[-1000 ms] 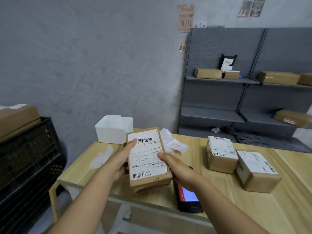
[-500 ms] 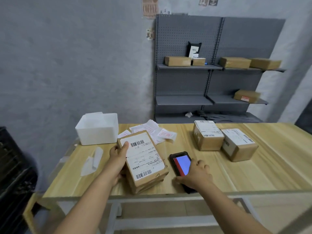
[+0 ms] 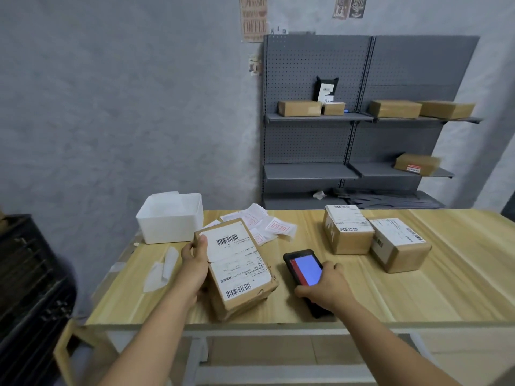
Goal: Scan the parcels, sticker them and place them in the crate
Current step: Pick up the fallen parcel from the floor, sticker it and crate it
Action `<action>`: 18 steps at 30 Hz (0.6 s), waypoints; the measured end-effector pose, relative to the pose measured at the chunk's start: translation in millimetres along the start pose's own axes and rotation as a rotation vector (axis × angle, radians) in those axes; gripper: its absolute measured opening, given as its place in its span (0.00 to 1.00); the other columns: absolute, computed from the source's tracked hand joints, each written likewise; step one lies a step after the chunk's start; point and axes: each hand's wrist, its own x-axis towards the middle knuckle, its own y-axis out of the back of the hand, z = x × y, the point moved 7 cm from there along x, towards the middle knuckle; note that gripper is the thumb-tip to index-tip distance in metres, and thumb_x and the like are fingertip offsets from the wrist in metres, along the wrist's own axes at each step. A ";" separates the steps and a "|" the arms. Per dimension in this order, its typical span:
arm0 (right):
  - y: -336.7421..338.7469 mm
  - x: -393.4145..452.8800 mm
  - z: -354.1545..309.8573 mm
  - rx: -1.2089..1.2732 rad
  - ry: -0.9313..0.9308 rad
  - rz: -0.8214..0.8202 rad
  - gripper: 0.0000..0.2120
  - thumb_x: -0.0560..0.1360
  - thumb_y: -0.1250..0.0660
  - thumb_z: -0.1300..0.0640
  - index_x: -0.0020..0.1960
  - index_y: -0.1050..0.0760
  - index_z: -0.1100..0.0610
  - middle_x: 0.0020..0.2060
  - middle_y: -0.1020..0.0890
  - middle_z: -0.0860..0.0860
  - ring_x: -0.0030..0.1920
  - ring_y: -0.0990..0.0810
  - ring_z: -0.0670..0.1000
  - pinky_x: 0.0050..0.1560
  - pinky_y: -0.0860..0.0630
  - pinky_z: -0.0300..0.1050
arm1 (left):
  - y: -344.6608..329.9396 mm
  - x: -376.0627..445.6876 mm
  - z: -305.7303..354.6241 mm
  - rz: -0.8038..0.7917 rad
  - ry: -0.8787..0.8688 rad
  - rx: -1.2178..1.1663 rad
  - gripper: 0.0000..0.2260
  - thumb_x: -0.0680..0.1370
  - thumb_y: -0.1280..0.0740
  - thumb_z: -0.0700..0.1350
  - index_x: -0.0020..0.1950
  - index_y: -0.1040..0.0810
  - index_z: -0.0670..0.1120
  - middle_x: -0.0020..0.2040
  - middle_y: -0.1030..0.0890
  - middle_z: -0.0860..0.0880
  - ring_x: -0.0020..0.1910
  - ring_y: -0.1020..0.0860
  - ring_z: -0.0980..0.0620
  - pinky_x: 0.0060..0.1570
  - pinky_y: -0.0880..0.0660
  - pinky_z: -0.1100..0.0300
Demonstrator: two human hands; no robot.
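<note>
A flat brown parcel (image 3: 239,263) with a white barcode label rests on the wooden table (image 3: 459,288) near its front edge. My left hand (image 3: 196,260) grips its left side, thumb on the label's top corner. To its right lies a black handheld scanner (image 3: 306,270) with a lit blue screen; my right hand (image 3: 324,285) closes round its lower end. Two more labelled parcels, one (image 3: 347,228) and another (image 3: 398,243), sit side by side at the right. Loose red-printed stickers (image 3: 274,227) lie behind the held parcel. A black crate (image 3: 28,288) stands at the far left.
A white open box (image 3: 170,218) stands at the table's back left, with a strip of white backing paper (image 3: 161,270) in front of it. Grey shelving (image 3: 359,121) against the wall holds several brown boxes.
My right hand left the parcel, went down to the scanner on the table and took hold of it. The parcel came down onto the table under my left hand. My view swung right.
</note>
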 end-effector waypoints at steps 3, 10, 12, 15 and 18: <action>21.0 0.5 -21.7 0.058 0.169 -0.031 0.34 0.59 0.23 0.44 0.57 0.36 0.53 0.53 0.34 0.50 0.47 0.27 0.48 0.42 0.25 0.42 | 1.7 4.5 10.0 0.061 -0.070 0.030 0.31 0.74 0.45 0.70 0.70 0.40 0.54 0.61 0.22 0.48 0.57 0.24 0.44 0.61 0.28 0.45; 68.5 -23.5 -80.1 -0.129 0.466 -0.205 0.37 0.54 0.26 0.34 0.56 0.36 0.47 0.50 0.32 0.41 0.47 0.27 0.43 0.39 0.28 0.37 | -2.7 2.4 21.7 0.126 -0.172 0.088 0.30 0.76 0.45 0.68 0.73 0.42 0.54 0.61 0.24 0.46 0.53 0.26 0.46 0.51 0.31 0.53; 75.0 -31.2 -88.8 -0.232 0.508 -0.235 0.38 0.52 0.28 0.31 0.55 0.36 0.45 0.50 0.31 0.41 0.49 0.27 0.43 0.43 0.26 0.39 | -4.9 -1.0 24.2 0.133 -0.197 0.116 0.30 0.76 0.45 0.68 0.73 0.41 0.54 0.59 0.24 0.47 0.51 0.26 0.47 0.49 0.33 0.55; 83.1 -38.1 -93.2 -0.260 0.517 -0.249 0.35 0.52 0.29 0.31 0.53 0.35 0.45 0.49 0.30 0.42 0.48 0.26 0.43 0.40 0.27 0.38 | -7.5 -4.4 27.9 0.145 -0.211 0.128 0.29 0.77 0.45 0.67 0.73 0.41 0.53 0.59 0.24 0.46 0.50 0.28 0.48 0.48 0.34 0.56; 87.6 -44.0 -93.6 -0.246 0.527 -0.266 0.33 0.53 0.28 0.32 0.52 0.34 0.45 0.48 0.29 0.42 0.47 0.26 0.43 0.38 0.28 0.37 | -9.3 -6.0 30.2 0.152 -0.212 0.149 0.28 0.77 0.45 0.66 0.73 0.41 0.53 0.61 0.23 0.44 0.49 0.28 0.47 0.47 0.35 0.56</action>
